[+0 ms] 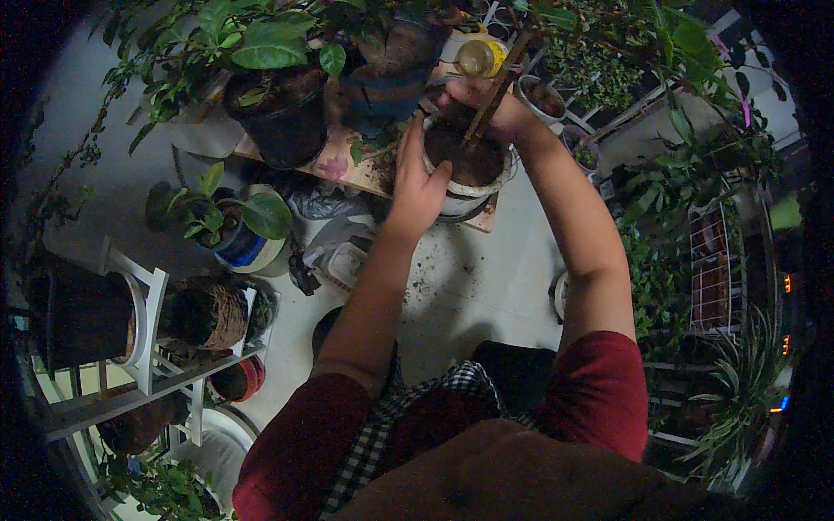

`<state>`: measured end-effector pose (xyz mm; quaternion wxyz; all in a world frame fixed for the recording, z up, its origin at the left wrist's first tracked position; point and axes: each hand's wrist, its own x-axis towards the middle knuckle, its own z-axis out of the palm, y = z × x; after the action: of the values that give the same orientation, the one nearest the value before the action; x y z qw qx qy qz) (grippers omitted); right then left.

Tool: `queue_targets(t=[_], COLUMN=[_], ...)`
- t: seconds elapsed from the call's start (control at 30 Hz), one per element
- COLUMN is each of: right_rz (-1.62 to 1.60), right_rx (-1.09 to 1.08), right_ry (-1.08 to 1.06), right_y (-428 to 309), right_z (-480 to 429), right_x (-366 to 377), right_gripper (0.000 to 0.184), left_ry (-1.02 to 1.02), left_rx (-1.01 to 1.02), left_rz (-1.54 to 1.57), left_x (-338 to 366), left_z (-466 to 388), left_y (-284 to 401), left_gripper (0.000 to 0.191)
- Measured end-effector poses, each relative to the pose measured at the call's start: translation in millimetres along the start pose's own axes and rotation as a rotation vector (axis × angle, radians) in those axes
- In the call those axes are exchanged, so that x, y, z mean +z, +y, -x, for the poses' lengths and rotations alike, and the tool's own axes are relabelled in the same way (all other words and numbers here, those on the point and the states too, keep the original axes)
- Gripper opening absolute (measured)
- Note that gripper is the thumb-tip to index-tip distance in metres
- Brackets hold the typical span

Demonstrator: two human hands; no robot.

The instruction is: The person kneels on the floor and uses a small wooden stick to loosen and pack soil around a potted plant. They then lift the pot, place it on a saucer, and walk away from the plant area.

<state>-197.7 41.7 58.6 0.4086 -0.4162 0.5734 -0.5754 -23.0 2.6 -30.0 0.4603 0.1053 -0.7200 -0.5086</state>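
Note:
A white plant pot (472, 193) filled with dark soil (459, 159) stands near the corner of a wooden board (481, 221). My left hand (417, 185) grips the pot's left side, with the thumb over the rim. From the soil rises a brown stake or stem (493, 107), tied with a thin band higher up. Behind that stake, my right hand (482, 98) is over the pot's far side. Blur and shade hide what its fingers hold, if anything. Loose soil lies on the board by my left hand.
Left on the board are a black plant pot (277, 127) and a leafy plant (270, 49). A yellow-labelled jar (479, 57) and a small white pot (541, 98) stand beyond. Soil crumbs dot the pale floor (449, 273). At left is a shelf (156, 384) with pots.

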Motion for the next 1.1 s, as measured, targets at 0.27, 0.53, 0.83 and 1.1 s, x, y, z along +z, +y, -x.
queue_targets(t=[0.27, 0.53, 0.83, 1.1], right_rz=[-0.112, 1.005, 1.254, 1.289], right_rx=[0.157, -0.115, -0.243, -0.376], right_ry=[-0.294, -0.166, -0.014, 0.210], right_y=[-5, -9, -13, 5], right_z=[2, 47, 74, 115], right_x=[-16, -27, 24, 39], right_gripper=[0.030, 0.024, 0.036, 0.027], left_ry=[-0.018, -0.161, -0.195, -0.274], left_rx=[0.065, 0.128, 0.190, 0.208], left_rz=[-0.134, -0.422, -0.659, -0.760], left_x=[-3, -15, -6, -7], left_z=[-6, -6, 3, 16], left_y=[-1, 18, 37, 50], left_gripper=[0.063, 0.038, 0.048, 0.046])
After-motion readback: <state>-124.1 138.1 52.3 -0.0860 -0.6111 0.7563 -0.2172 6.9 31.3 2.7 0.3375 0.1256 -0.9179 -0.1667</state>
